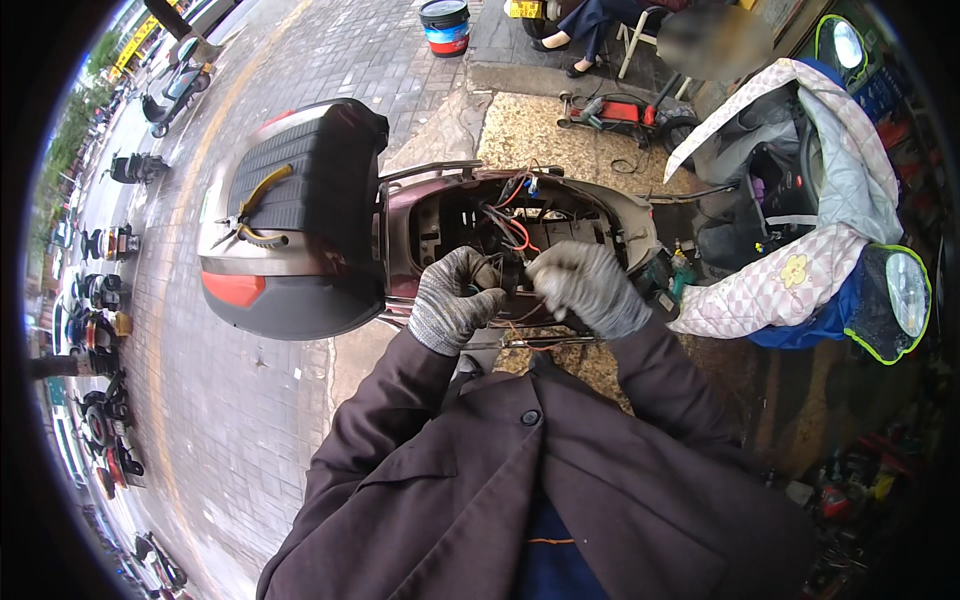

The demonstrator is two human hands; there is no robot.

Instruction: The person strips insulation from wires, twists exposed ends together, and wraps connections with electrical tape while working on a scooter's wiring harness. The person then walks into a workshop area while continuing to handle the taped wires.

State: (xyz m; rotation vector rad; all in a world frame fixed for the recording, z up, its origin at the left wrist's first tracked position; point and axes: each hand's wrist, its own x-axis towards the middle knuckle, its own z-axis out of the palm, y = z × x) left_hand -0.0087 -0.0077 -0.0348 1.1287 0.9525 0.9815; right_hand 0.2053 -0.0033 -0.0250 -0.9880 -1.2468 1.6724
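Observation:
Both my hands wear grey knitted gloves and are held over the open body of a dark red scooter [402, 222], its seat area uncovered. Thumb and fingers of my left hand [452, 298] are pinched on a thin wire [492, 287]. Close beside it, my right hand [592, 288] has its fingers curled together; whatever is in them is hidden and slightly blurred. Just beyond my hands, red and dark wires [517, 232] rise out of the cavity. To the left, yellow-handled pliers [264, 190] lie spread on the scooter's rear top box [325, 170].
A quilted checked cover [795, 275] drapes the scooter's front at right, near its mirrors [906, 293]. Beyond the scooter are a red floor jack [625, 112], a paint bucket [445, 28] and a seated person's legs [590, 30]. Tools [840, 500] clutter the lower right.

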